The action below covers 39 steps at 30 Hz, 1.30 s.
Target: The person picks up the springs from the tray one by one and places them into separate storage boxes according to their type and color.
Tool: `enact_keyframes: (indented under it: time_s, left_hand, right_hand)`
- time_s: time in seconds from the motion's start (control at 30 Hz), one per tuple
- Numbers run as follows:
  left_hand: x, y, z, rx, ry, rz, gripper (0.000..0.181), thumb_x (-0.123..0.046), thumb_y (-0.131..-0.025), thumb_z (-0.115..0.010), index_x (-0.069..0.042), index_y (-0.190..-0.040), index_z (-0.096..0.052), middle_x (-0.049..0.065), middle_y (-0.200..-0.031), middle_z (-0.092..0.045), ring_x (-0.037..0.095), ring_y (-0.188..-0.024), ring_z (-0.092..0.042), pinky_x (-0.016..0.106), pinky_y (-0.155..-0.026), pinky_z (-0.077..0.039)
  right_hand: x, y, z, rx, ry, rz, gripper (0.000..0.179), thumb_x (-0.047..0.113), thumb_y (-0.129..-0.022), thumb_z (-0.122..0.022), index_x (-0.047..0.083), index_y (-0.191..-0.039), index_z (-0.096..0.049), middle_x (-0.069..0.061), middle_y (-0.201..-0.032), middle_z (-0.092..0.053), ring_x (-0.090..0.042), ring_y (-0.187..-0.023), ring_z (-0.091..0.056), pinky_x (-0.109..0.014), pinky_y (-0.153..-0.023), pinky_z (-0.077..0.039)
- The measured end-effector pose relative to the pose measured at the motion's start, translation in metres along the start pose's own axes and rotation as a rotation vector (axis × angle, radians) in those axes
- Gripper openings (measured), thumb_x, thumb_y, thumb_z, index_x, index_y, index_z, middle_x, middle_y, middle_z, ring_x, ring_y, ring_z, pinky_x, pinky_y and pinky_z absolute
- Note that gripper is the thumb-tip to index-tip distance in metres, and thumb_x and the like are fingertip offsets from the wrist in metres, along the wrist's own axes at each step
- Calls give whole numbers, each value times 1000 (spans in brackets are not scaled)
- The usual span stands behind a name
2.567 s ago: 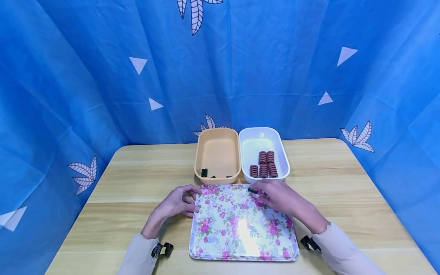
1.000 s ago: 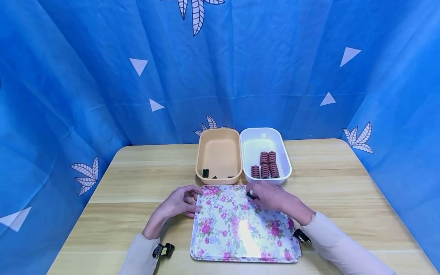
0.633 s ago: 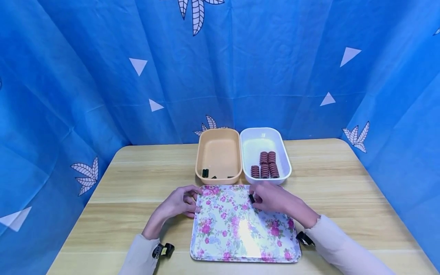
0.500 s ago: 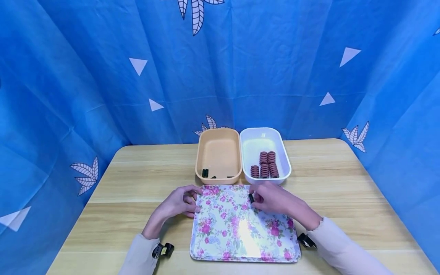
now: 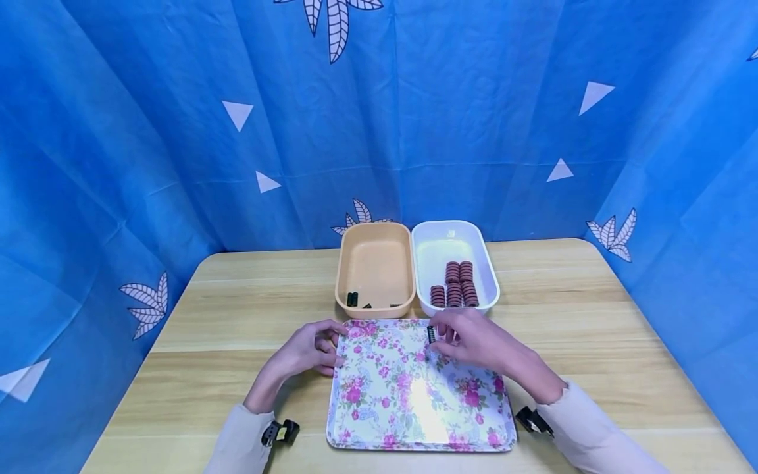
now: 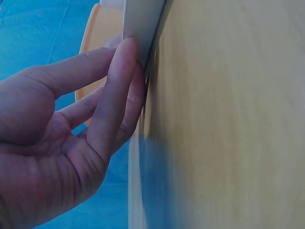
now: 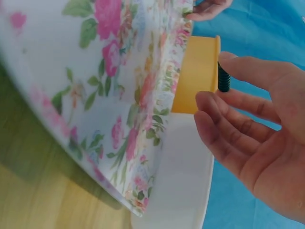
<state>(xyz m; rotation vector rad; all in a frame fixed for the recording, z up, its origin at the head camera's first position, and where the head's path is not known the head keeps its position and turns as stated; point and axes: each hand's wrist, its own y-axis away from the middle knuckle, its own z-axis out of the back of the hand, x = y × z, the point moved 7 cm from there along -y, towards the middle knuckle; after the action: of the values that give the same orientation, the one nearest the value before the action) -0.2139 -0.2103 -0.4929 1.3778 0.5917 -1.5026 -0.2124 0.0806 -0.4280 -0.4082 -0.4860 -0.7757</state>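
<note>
My right hand is over the upper right part of the flowered tray, pinching a small dark green ribbed spring between thumb and forefinger. In the right wrist view the spring stands roughly upright between those fingertips, while the other fingers are curled loosely below. My left hand stays at the tray's left edge. Seen from the left wrist, the thumb and fingers grip the rim of the tray close to the tabletop.
Behind the tray, an orange-tan bin holds a few dark green springs along its near side. Next to it a white bin contains several reddish-brown ribbed springs. Blue curtain surrounds the wooden table.
The dark green spring, first lying sideways by my right fingertips, has been turned in the fingers and now points away from me. My left hand keeps its place on the tray edge.
</note>
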Motion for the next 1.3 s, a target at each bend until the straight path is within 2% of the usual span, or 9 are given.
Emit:
enact_keyframes:
  time_s: [0.1, 0.4, 0.5, 0.6, 0.83, 1.0, 1.13, 1.3]
  left_hand:
    - [0, 1, 0, -1, 0, 0, 51, 11, -83, -78, 6, -131, -59, 23, -103, -54, 20, -71, -64, 43, -64, -67]
    - [0, 1, 1, 0, -3, -2, 51, 10, -84, -78, 5, -131, -59, 22, -104, -55, 20, -70, -65, 43, -64, -67]
    - [-1, 0, 1, 3, -1, -3, 51, 10, -84, -78, 6, -131, -59, 23, -104, -55, 21, -70, -65, 43, -64, -67]
    - [-1, 0, 1, 6, 6, -2, 51, 11, -84, -77, 6, -131, -59, 23, -103, -54, 21, -72, -65, 44, -66, -68]
    - [0, -3, 0, 14, 17, 1, 51, 13, -84, -76, 6, -131, -58, 23, -104, -53, 21, -72, -65, 44, -67, -68]
    - [1, -3, 1, 9, 27, 17, 52, 13, -84, -77, 7, -132, -58, 22, -102, -53, 21, -73, -64, 45, -69, -68]
    - [2, -2, 1, 8, 27, 25, 52, 12, -84, -76, 6, -132, -58, 22, -102, -54, 21, -74, -64, 45, -70, -68]
    - [2, -1, 0, 16, 34, 6, 51, 13, -84, -76, 7, -132, -58, 22, -102, -53, 20, -73, -64, 44, -68, -68]
  right_hand:
    - [5, 0, 6, -36, 13, 22, 27, 22, -89, -83, 8, -110, -73, 8, -88, -67, -5, -77, -62, -21, -66, -61]
    - [10, -2, 18, -100, 78, 52, 33, 29, -91, -81, 8, -116, -72, -4, -102, -71, -17, -88, -68, -38, -78, -65]
    - [12, -5, 23, -125, 60, 77, 32, 26, -90, -82, 8, -115, -72, -5, -106, -71, -19, -91, -69, -38, -79, -66]
    - [15, -7, 28, -148, 47, 93, 31, 26, -89, -83, 9, -113, -73, -2, -103, -71, -18, -89, -69, -34, -76, -65]
    - [15, -13, 39, -187, 14, 72, 29, 22, -87, -86, 12, -111, -74, 3, -101, -69, -16, -88, -67, -35, -75, -65]
    - [15, -21, 44, -200, 0, 97, 28, 22, -88, -84, 9, -111, -74, -2, -98, -71, -19, -88, -67, -38, -78, -65]
    - [13, -29, 45, -207, -32, 112, 28, 21, -89, -84, 8, -112, -74, -3, -96, -71, -22, -83, -67, -42, -75, -66]
    - [11, -39, 46, -192, -47, 94, 30, 22, -89, -84, 7, -113, -74, -6, -95, -71, -23, -79, -67, -39, -71, -66]
